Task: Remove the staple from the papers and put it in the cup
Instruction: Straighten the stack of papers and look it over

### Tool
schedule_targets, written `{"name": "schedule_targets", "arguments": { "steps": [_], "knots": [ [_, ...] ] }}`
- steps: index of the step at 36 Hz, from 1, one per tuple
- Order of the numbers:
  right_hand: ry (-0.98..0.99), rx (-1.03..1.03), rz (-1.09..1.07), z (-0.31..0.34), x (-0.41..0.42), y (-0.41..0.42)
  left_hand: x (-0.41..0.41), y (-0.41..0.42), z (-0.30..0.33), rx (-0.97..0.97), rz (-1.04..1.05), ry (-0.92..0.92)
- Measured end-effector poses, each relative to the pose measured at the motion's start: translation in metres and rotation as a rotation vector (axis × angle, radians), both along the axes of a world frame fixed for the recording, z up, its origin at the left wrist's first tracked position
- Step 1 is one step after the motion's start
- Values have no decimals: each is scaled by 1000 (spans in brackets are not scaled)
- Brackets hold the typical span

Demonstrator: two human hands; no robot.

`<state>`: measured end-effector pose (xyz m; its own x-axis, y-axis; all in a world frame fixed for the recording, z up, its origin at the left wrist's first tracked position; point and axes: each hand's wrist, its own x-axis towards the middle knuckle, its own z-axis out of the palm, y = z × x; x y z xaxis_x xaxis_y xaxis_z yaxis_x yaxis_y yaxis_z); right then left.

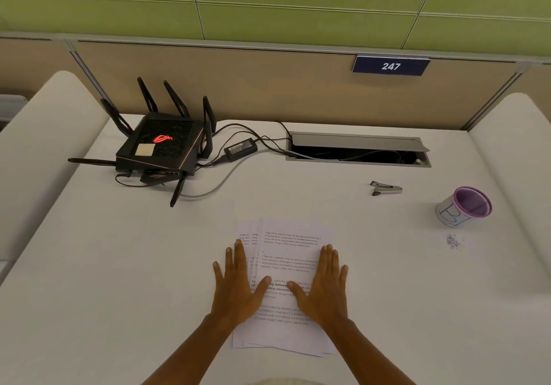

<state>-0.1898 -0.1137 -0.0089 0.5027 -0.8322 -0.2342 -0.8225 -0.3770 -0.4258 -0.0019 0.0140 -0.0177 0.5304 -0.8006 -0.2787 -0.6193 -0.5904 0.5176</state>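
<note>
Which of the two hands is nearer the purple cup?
The right hand. Both lie flat on the papers, but the cup stands far off on the right side of the desk, beyond the right hand; the left hand is farther away.

Two bare forearms are showing from the lower edge of the view, with no sleeve, watch, bracelet or ring visible on either; the left hand (pixel 238 287) is showing slim, long fingers with short nails, its thumb broad at the base; the right hand (pixel 325 287) is showing the same slender build, knuckles faintly creased, nails trimmed close. Both wrists are narrowing smoothly into the forearms; a pale rounded patch, perhaps clothing, is peeking in at the bottom edge between them.
</note>
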Motion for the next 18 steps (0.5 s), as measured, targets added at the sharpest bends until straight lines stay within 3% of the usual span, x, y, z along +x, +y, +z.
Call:
{"name": "schedule_targets", "arguments": {
  "steps": [18],
  "knots": [
    [33, -21, 85, -4, 17, 8, -12, -10, 7, -65, 93, 107]
  ]
}}
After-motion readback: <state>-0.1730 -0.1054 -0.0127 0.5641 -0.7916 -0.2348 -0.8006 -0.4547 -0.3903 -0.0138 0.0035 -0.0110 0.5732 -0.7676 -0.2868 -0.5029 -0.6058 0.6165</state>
